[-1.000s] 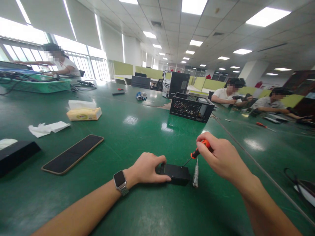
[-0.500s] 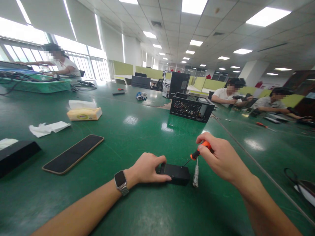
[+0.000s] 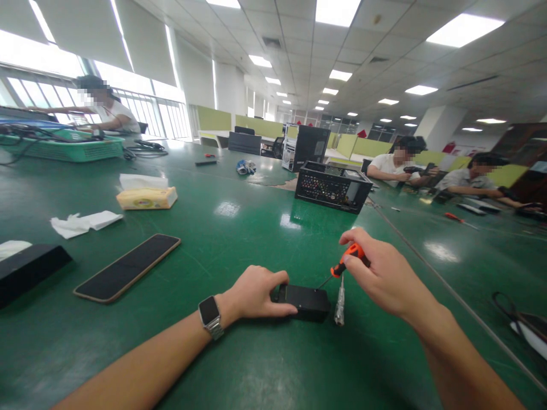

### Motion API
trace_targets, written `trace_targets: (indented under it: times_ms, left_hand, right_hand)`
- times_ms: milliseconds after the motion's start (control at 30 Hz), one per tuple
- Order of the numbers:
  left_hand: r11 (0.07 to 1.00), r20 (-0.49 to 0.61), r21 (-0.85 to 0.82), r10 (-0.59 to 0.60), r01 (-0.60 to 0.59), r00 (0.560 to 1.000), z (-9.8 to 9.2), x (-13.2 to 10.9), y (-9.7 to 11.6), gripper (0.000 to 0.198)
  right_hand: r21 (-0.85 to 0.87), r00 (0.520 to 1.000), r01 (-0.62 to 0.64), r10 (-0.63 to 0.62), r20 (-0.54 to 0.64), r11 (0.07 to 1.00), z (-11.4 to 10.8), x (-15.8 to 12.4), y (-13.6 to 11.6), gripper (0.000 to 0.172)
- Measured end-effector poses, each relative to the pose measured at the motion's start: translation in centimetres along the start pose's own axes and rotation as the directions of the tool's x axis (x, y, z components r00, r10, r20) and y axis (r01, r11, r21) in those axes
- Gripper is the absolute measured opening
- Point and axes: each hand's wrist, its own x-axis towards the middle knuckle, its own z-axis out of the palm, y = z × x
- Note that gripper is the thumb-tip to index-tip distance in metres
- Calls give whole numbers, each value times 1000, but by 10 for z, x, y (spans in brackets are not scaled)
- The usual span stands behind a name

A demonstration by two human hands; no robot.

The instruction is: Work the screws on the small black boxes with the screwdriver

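Newly rotated screwdriver (image 3: 342, 266) near silvery tool (image 3: 340, 309)

Right fingers (image 3: 358, 234) partly hide the screwdriver (image 3: 340, 268); the left edge crops a black object (image 3: 37, 265).

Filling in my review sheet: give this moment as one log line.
left hand: holds black box | right hand: holds orange-black screwdriver, tip at box | silver tool: lies beside box
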Motion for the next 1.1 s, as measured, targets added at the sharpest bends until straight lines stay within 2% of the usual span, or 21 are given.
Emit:
trace_targets:
  times_ms: [133,333,567,733,933,1100]
  left_hand:
    - [1000,14,1,0,0,1000,-1,0,0,53]
    - [1000,38,2,-6,6,999,0,0,0,54]
    - [1000,39,7,-2,1,999,1,0,0,54]
    - [1000,43,-2,-3,3,999,2,0,0,54]
    - [1000,58,-12,-17,18,998,0,0,0,53]
    - [1000,60,-9,-18,18,998,0,-1,1,53]
  right_hand:
    - [42,999,-46,45,16,998,1,1,0,28]
    - [17,1000,-10,9,21,1000,0,0,0,15]
    - [33,998,-54,53,21,998,1,1,2,28]
    - [16,1000,-22,22,17,1000,0,1,1,16]
    - [54,998,-53,52,23,997,0,2,0,25]
    - [33,1000,-12,12,-1,999,1,0,1,14]
